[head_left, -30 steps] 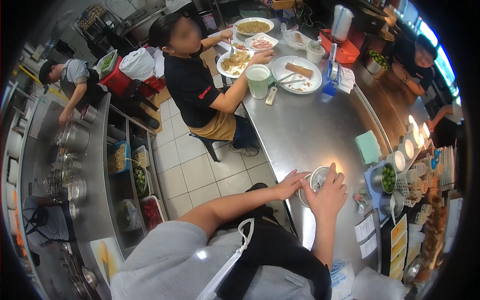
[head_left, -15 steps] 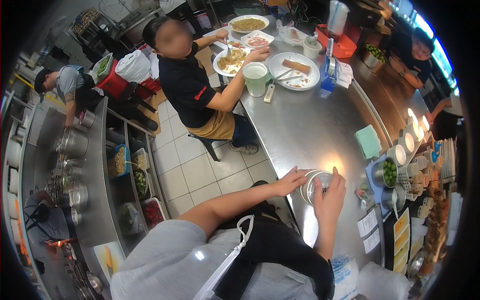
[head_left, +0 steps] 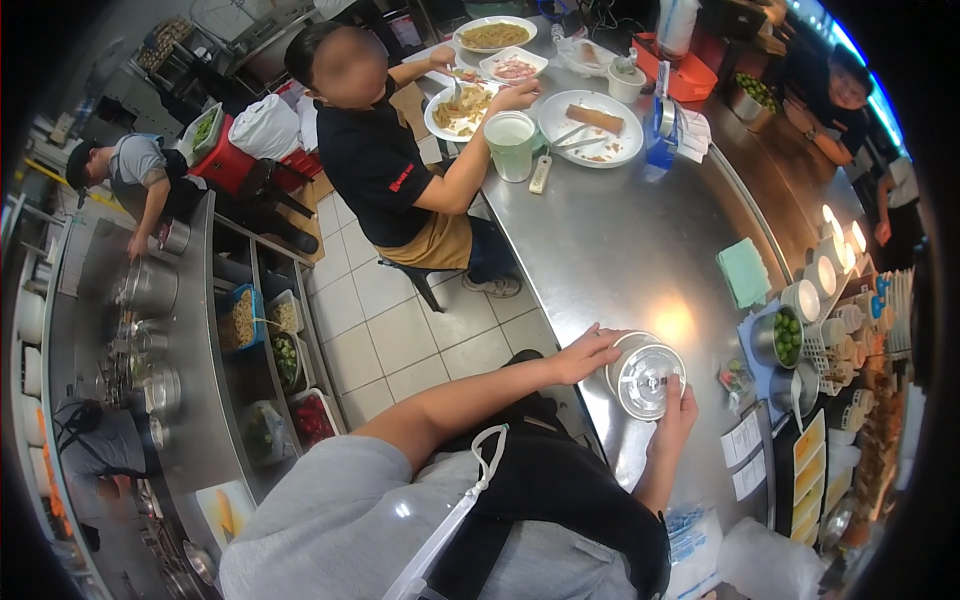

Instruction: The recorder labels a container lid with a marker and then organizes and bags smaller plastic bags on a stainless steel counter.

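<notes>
A round white takeaway bowl with a clear plastic lid (head_left: 650, 382) is between my hands, over the near part of the steel counter. My left hand (head_left: 588, 356) rests its fingers against the bowl's left side. On the right rim, my right hand (head_left: 674, 418) grips with the thumb and fingers at the lid's edge. The lid tilts towards me, and the bowl's contents are hidden.
Across the steel counter (head_left: 640, 235), a seated person (head_left: 385, 150) eats near a white plate with a brown roll (head_left: 590, 130). Green cloths (head_left: 743, 272), a pot of green limes (head_left: 778, 340) and paper slips (head_left: 743, 460) lie to the right. Shelves with food tubs (head_left: 240, 318) stand left.
My right hand has slid from the top of the lid down to its right edge, so the lid shows more. My left hand stays at the bowl's side.
</notes>
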Tool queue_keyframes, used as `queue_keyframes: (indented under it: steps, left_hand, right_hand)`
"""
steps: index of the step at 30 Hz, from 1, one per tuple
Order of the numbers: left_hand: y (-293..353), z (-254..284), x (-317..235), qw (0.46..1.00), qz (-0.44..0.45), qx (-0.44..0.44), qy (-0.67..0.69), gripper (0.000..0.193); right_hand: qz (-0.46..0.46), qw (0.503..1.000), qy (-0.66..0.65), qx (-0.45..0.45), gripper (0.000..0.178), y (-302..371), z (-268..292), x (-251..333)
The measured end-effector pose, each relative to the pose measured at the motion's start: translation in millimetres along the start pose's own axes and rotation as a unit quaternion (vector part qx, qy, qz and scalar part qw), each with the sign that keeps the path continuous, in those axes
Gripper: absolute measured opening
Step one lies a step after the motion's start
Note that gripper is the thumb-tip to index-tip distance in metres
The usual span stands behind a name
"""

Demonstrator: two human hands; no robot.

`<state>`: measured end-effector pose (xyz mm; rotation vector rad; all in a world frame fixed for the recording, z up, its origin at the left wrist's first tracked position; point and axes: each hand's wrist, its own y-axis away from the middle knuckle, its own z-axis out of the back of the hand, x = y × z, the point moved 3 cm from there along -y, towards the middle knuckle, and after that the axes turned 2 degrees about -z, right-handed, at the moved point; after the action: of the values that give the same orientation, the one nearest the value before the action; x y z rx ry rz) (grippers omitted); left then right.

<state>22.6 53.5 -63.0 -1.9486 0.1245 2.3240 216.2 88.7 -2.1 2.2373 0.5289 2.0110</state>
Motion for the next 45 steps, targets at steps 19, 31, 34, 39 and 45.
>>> queue_keyframes:
  steps: [19, 31, 34, 39, 45]
  left_hand:
    - [-2, -1, 7, 1.0, 0.003, -0.002, -0.008, 0.051]
    - [2, 0, 2, 1.0, -0.011, 0.016, -0.015, 0.055]
    - [2, -2, 7, 0.997, -0.035, 0.047, -0.05, 0.066]
    - [1, -7, 11, 0.983, -0.056, 0.037, -0.172, 0.069]
    - [-9, -14, 21, 0.989, -0.093, -0.062, -0.097, 0.04]
  right_hand:
    - [0.081, 0.995, 0.049, -0.043, 0.026, -4, 3, -9]
    - [0.263, 0.951, 0.132, -0.092, 0.037, -2, 4, -23]
    - [0.215, 0.974, 0.049, -0.049, 0.041, -8, 14, -38]
    - [0.041, 0.999, -0.013, -0.018, 0.043, -1, 31, -48]
    - [0.022, 0.993, -0.113, -0.005, 0.046, 44, 7, -34]
